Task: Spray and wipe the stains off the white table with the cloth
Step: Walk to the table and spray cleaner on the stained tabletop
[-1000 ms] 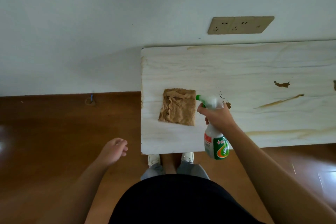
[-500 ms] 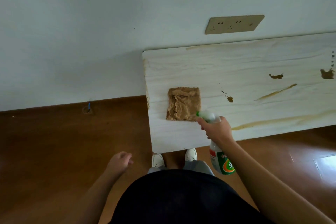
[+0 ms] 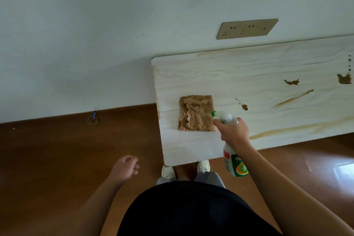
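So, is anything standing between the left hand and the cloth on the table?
Nothing visible does. The left hand hangs over the floor beside the left end of the table, and only its bare top lies between it and the cloth. The right hand, holding the spray bottle, is at the cloth's right edge, off that path.

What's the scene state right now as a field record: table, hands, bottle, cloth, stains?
table: white, wood-grain top
cloth: brown, crumpled, lying on the table near its left end, no hand on it
right hand: grips the spray bottle at its neck, above the near edge
spray bottle: tilted, green nozzle tip towards the cloth
left hand: off the table, over the floor, loosely curled, holding nothing
stains: brown blots and streaks right of the cloth, not yet wiped
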